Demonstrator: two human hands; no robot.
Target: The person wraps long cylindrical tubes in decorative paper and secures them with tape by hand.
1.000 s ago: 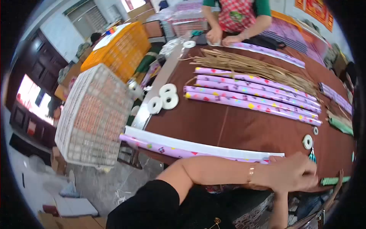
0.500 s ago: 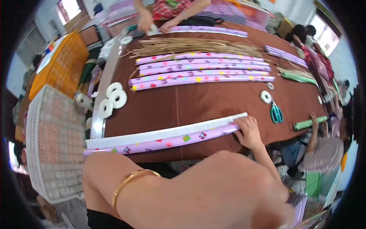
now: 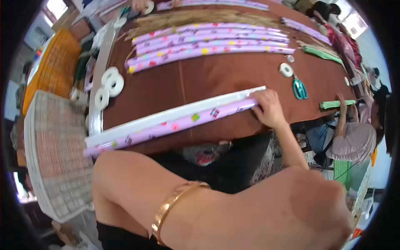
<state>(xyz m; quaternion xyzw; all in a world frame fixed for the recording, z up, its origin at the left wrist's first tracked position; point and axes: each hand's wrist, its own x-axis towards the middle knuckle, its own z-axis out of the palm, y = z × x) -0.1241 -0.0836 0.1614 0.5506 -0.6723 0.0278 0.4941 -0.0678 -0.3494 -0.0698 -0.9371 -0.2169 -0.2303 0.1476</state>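
Note:
A long purple roll of wrapping paper [image 3: 183, 124] with a printed gift pattern lies along the near edge of the brown table. A white strip [image 3: 179, 111] runs along its far side. My right hand [image 3: 270, 109] is closed around the roll's right end. Large and close to the camera, my left hand [image 3: 287, 204] is raised away from the table, a gold bracelet [image 3: 166, 208] on its wrist. Its fingers are hidden and blurred. Nearest to my right hand are teal-handled scissors [image 3: 299, 88] and a white tape roll [image 3: 286, 70].
Several finished purple rolls [image 3: 208, 50] lie across the brown table [image 3: 166, 83], with brown strips [image 3: 200, 17] behind. White tape rolls [image 3: 113, 85] sit at the left edge. A white plastic basket [image 3: 33, 166] stands left. At right, another person's hand [image 3: 342, 102] touches a green roll.
The view has tilted down, so the table sits higher in it. My left hand has moved rightward and stays close to the camera. My right hand keeps hold of the roll's right end.

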